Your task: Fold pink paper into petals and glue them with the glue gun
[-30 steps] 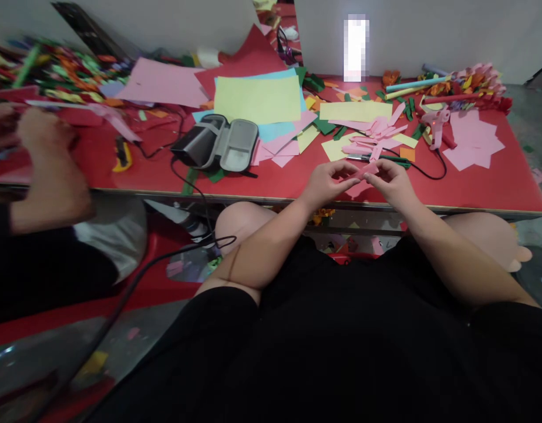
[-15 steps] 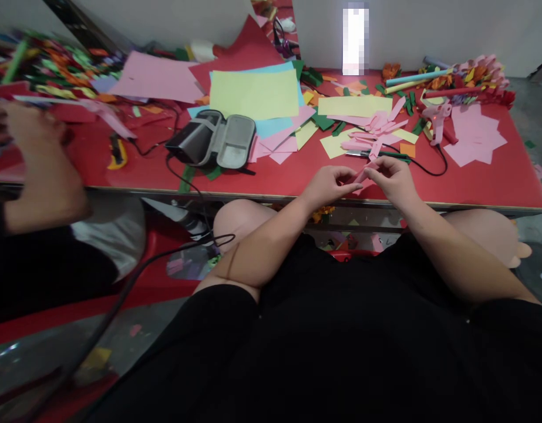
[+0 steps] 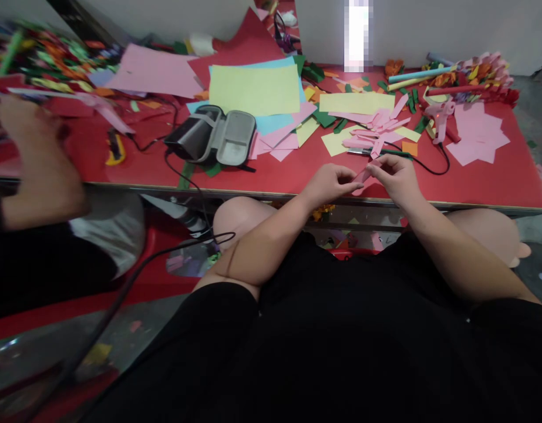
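In the head view, the left hand and the right hand are working close together above the near edge of the red worktop. Both are grasping one small strip of pink paper — it is lying in the gap between them, slanting from the left hand's fingertips up to the right hand's thumb and forefinger. The left hand is pinching the lower part, and the right hand is pinching the upper end with its fingers curling over.

Just beyond the right hand's fingertips, a pile of folded pink strips is lying; whether its nearest piece is touching the held strip, I cannot tell. Between that pile and the hands, a slim green-handled tool is resting crosswise. An orange paper square is sitting just past the right hand, and farther out to its right a pink glue gun is resting beside a spread of pink sheets.

Beyond and to the left of the left hand, an open case is lying in front of a yellow sheet. Well off to the left hand's left, a yellow cutter is lying near a co-worker's blurred hand — what that one is holding, I cannot tell.
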Available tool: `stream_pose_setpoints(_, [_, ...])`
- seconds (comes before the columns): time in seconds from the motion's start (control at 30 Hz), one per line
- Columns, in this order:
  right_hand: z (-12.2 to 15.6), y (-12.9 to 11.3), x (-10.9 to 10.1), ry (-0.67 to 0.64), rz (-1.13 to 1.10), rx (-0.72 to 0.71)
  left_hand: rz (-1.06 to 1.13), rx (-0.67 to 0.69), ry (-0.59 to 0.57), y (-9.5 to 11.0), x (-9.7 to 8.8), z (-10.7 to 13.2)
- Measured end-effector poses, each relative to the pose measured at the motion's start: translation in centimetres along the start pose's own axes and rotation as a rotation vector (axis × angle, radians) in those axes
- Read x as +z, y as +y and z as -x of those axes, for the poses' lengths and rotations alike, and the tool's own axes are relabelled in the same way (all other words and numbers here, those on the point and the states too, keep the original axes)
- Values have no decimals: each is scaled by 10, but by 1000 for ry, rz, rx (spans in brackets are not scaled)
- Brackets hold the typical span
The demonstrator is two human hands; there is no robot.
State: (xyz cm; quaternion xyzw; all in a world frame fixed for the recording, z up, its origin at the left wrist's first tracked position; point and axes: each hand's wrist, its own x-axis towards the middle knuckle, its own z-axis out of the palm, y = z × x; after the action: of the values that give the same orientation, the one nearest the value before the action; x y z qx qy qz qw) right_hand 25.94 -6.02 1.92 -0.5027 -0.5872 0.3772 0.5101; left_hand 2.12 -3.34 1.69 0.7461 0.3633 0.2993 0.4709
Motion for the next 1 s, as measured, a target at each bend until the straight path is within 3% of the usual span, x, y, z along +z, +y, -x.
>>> stream_pose_setpoints(0.63, [1, -1, 0, -27, -74, 15, 39, -40, -40, -1, 0, 1])
stream_pose_setpoints(1.0, [-2, 1, -4, 40, -29, 40, 2, -49, -76, -1, -3, -1])
